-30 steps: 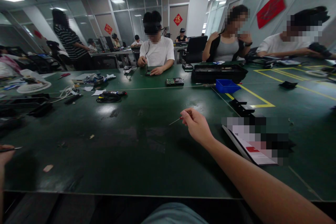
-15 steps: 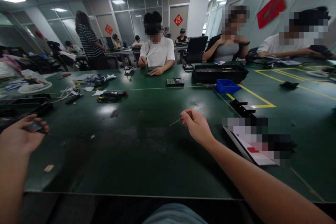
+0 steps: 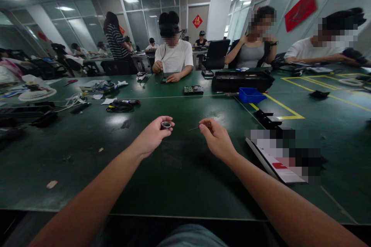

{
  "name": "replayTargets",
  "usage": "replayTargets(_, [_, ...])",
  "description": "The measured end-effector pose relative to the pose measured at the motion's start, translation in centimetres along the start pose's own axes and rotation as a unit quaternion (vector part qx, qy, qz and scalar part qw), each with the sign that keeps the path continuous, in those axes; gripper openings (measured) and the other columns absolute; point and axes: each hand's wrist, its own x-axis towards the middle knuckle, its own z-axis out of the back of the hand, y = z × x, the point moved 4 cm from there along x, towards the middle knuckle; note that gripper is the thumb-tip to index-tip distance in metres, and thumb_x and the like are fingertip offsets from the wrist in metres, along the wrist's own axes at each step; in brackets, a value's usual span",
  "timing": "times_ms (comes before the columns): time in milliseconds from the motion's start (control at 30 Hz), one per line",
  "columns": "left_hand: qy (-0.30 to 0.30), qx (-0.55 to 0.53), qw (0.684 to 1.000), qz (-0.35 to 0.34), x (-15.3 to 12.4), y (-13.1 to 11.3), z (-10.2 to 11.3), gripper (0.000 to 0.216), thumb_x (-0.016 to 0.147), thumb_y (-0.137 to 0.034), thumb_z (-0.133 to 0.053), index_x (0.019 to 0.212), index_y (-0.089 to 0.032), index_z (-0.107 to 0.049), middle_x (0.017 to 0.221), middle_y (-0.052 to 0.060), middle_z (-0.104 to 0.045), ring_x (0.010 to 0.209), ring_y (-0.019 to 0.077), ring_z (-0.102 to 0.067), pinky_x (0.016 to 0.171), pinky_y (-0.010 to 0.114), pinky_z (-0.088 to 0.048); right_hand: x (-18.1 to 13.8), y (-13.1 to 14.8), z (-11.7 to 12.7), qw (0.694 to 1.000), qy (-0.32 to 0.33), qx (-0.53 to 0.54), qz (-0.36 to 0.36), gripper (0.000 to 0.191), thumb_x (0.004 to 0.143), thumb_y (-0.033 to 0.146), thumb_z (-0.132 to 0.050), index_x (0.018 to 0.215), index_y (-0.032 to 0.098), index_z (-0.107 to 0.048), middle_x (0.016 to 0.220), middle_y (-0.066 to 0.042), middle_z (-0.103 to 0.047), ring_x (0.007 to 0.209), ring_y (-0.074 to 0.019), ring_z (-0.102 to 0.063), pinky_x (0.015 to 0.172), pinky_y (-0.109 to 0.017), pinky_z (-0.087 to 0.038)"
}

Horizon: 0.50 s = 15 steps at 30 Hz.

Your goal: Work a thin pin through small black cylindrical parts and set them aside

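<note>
My left hand (image 3: 152, 137) is held above the green table (image 3: 121, 170), fingers pinched on a small round metal part (image 3: 166, 125) with a dark centre. My right hand (image 3: 217, 139) hovers just to the right of it, fingers closed on a thin tool with a red grip and a fine metal tip (image 3: 194, 127) that points left toward the round part. A small gap separates the tip from the part. Both forearms reach in from the bottom edge.
A booklet (image 3: 278, 164) lies right of my right hand, beside black parts (image 3: 268, 117). Farther back are a blue bin (image 3: 251, 94), a black tray (image 3: 242, 80), a circuit board (image 3: 193, 90) and a black cable coil (image 3: 120, 107). Several people sit across the table.
My left hand has swung from the far left to the middle, bringing the small round part close to the tool tip. My right hand has stayed in place.
</note>
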Motion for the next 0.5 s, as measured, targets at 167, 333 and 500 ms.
replayTargets(167, [0.001,0.078,0.993,-0.089,1.5,2.0,-4.8,0.029,0.086,-0.012,-0.058,0.114,-0.018,-0.058,0.119,0.01,-0.065,0.106,0.0198,-0.062,0.101,0.04,-0.046,0.3,0.0,0.2,0.999,-0.013,-0.039,0.01,0.023,0.097,0.039,-0.048,0.096,0.022,-0.063,0.079,-0.002,-0.067,0.072,-0.0191,-0.062,0.067,-0.032,-0.044])
replayTargets(333, [0.024,-0.002,0.992,-0.128,1.4,3.2,-5.2,0.043,0.082,-0.014,-0.069,0.121,-0.018,-0.052,0.12,0.011,-0.066,0.111,0.0209,-0.064,0.103,0.04,-0.047,0.1,0.8,0.3,0.998,-0.018,-0.054,0.014,0.034,0.094,0.048,-0.055,0.073,0.022,-0.061,0.062,0.001,-0.06,0.058,-0.0158,-0.054,0.058,-0.03,-0.038])
replayTargets(500, [0.042,0.065,0.986,-0.148,1.0,3.1,-4.3,0.038,0.077,-0.012,-0.074,0.114,-0.019,-0.065,0.118,0.008,-0.067,0.111,0.0221,-0.064,0.104,0.042,-0.046,0.0,0.7,0.3,0.999,-0.014,0.041,-0.009,0.037,0.092,0.05,-0.058,0.069,0.022,-0.059,0.062,0.001,-0.06,0.058,-0.015,-0.054,0.058,-0.029,-0.039])
